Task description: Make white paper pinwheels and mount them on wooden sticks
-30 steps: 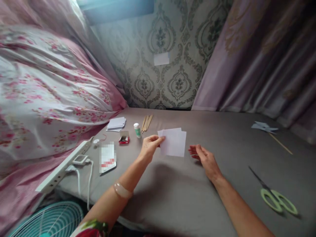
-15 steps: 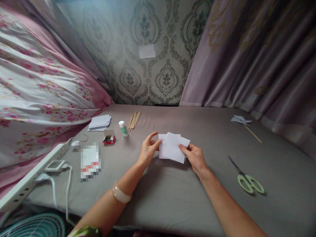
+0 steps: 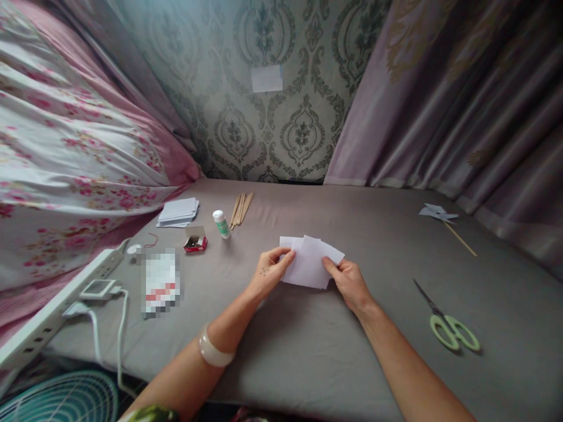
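Two overlapping white paper sheets (image 3: 308,266) are held up above the grey cloth, fanned at an angle to each other. My left hand (image 3: 271,269) pinches them at the left side, its thumb lying on the front of the paper. On the right side my right hand (image 3: 349,282) is closed on the paper, thumb in front and fingers behind. The fingers behind the sheets are mostly hidden. To the right of my right hand lies a pair of scissors (image 3: 448,322) with pale green handles, blades closed and pointing away.
At the back left are a paper stack (image 3: 178,212), an open red box (image 3: 195,241), an upright glue stick (image 3: 221,224) and several wooden sticks (image 3: 241,210). A paper pinwheel (image 3: 438,213) lies far right. A power strip (image 3: 57,310) with cables runs along the left edge.
The sheets have slid further over each other, and my left thumb has moved onto the front of the paper. The view has shifted slightly.
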Demonstrator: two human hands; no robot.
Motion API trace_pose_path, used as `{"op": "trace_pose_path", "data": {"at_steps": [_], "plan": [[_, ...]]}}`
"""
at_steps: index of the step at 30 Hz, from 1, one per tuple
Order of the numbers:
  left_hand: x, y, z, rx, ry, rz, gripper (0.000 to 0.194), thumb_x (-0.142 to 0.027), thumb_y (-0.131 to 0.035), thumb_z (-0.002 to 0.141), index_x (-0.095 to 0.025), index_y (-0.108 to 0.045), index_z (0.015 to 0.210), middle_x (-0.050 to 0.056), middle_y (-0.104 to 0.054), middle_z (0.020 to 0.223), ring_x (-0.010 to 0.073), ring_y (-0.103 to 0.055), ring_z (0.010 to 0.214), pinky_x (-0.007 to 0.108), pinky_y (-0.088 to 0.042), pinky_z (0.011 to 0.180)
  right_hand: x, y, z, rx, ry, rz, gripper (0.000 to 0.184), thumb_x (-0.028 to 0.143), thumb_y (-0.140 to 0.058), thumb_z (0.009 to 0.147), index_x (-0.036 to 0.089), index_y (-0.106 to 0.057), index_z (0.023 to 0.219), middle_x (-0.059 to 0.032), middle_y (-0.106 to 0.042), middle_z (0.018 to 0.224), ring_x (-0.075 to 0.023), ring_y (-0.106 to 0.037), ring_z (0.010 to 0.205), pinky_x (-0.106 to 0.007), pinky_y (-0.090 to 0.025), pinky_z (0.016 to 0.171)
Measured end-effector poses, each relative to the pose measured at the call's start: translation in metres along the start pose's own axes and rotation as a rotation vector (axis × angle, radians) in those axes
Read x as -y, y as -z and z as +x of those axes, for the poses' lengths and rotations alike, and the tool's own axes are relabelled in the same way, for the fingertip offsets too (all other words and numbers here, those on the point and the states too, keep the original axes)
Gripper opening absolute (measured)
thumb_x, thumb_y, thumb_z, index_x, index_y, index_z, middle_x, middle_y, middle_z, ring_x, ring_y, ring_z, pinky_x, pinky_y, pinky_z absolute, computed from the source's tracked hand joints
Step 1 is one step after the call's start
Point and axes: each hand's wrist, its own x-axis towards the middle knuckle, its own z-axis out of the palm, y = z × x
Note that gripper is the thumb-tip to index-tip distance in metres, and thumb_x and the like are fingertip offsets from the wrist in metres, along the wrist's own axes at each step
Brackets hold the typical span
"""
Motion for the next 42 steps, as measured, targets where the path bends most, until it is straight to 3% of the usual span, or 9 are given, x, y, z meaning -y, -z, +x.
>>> {"op": "trace_pose_path", "data": {"at_steps": [4,8,13,16,24,35,39,42], "plan": [[-0.004,0.001,-0.001,0.035,-0.068,0.035,0.042,-0.053,-0.067,0.074,-0.013,-0.074,0.085,0.005,-0.069,0.076,0.0154,-0.058,0.069,0.024,-0.043,0.062,0.002,0.001,-0.001,0.045,0.012,-0.044,0.054,0.06,-0.073,0.064,0.014,-0.076,0.092,-0.0081,-0.075,0.083,-0.0232,-0.069,0.079,-0.036,-0.053,0.077],[-0.011,0.002,-0.003,-0.075,-0.334,0.22,0.027,-0.042,-0.065,0.079,-0.017,-0.074,0.076,0.006,-0.069,0.078,0.0162,-0.06,0.072,0.025,-0.046,0.066,0.006,0.003,-0.001,0.026,0.033,-0.119,0.053,0.061,-0.071,0.067,0.015,-0.076,0.093,-0.0062,-0.075,0.081,-0.022,-0.068,0.077,-0.035,-0.053,0.077],[-0.016,0.006,-0.007,-0.219,-0.62,0.409,0.013,-0.029,-0.064,0.083,-0.021,-0.075,0.081,0.006,-0.072,0.085,0.0161,-0.065,0.076,0.026,-0.051,0.073,0.01,0.007,0.001,-0.06,0.24,-0.225,0.042,0.057,-0.07,0.071,0.02,-0.076,0.089,-0.0053,-0.074,0.095,-0.0219,-0.066,0.091,-0.034,-0.05,0.086],[-0.016,0.008,-0.007,-0.292,-0.722,0.467,0.011,-0.026,-0.065,0.083,-0.022,-0.075,0.085,0.006,-0.072,0.085,0.0156,-0.066,0.078,0.026,-0.052,0.075,0.011,0.008,-0.001,-0.067,0.345,-0.291,0.033,0.052,-0.068,0.075,0.02,-0.076,0.08,-0.0046,-0.072,0.088,-0.0204,-0.065,0.087,-0.033,-0.05,0.084],[-0.017,0.009,-0.009,-0.353,-0.782,0.53,0.011,-0.021,-0.064,0.084,-0.021,-0.074,0.089,0.005,-0.072,0.087,0.0147,-0.066,0.082,0.025,-0.051,0.077,0.021,0.006,-0.013,-0.095,0.517,-0.383,0.021,0.041,-0.066,0.081,0.023,-0.076,0.079,-0.002,-0.069,0.078,-0.0171,-0.063,0.075,-0.029,-0.05,0.071],[-0.02,0.008,-0.012,-0.334,-0.983,0.628,0.012,-0.018,-0.064,0.084,-0.023,-0.071,0.092,0.003,-0.073,0.087,0.0137,-0.066,0.079,0.027,-0.051,0.076,0.024,0.003,-0.016,-0.058,0.528,-0.329,0.015,0.039,-0.077,0.07,0.024,-0.074,0.067,-0.001,-0.067,0.068,-0.0158,-0.059,0.064,-0.03,-0.05,0.064],[-0.018,0.007,-0.013,-0.317,-0.938,0.611,0.009,-0.021,-0.064,0.084,-0.023,-0.072,0.089,0.003,-0.073,0.085,0.0146,-0.066,0.079,0.028,-0.051,0.076,0.024,0.001,-0.016,-0.047,0.519,-0.307,0.017,0.04,-0.077,0.069,0.024,-0.073,0.067,-0.0015,-0.065,0.068,-0.0169,-0.059,0.066,-0.032,-0.051,0.066],[-0.019,0.003,-0.016,-0.3,-0.82,0.546,0.008,-0.024,-0.064,0.084,-0.022,-0.072,0.084,0.004,-0.072,0.083,0.015,-0.065,0.078,0.027,-0.05,0.075,0.022,0.002,-0.013,-0.06,0.51,-0.29,0.016,0.039,-0.078,0.069,0.024,-0.073,0.067,-0.0044,-0.067,0.088,-0.0186,-0.061,0.082,-0.034,-0.051,0.078]]}}
